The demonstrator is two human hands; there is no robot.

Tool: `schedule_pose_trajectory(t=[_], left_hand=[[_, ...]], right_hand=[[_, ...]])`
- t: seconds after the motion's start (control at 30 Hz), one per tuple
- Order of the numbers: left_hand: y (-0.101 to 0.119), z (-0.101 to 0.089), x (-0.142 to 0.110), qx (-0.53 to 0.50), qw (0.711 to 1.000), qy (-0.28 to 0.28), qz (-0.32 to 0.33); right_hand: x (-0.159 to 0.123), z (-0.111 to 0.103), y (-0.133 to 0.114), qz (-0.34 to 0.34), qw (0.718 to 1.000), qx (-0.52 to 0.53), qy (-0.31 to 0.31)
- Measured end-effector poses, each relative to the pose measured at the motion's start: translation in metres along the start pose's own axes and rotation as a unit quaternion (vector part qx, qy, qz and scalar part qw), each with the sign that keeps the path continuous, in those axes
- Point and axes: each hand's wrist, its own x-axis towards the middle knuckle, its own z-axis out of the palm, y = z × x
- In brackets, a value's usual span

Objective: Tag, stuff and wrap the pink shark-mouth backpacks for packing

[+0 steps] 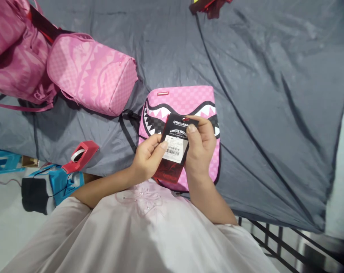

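Note:
Between my two hands is a black and red hang tag (176, 146) with white lettering and a white barcode label. My left hand (149, 155) pinches its left edge. At its upper right, my right hand (201, 144) grips the tag near the hole, thumb on the front. Behind the tag lies a pink checkered backpack (180, 94) with a shark-mouth print in black and white, flat on the grey cloth. The tag hides the middle of the print. A black strap (128, 131) sticks out from the backpack's left side.
To the upper left lie a pink patterned bag (92, 72) and another pink backpack (21, 72). A red tape dispenser (80, 156) sits at the front edge of the grey cloth (263, 94). Blue crates (63, 185) stand below. Red and yellow items (210, 7) are at the top.

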Motion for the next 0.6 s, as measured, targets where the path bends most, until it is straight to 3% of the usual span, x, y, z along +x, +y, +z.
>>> schedule_pose_trajectory(t=[0.6], left_hand=[[0.0016,-0.0018,-0.0109,0.011,1.000,0.003,0.006]], right_hand=[[-0.0094,0.0039,-0.0102,0.002,1.000,0.014,0.001]])
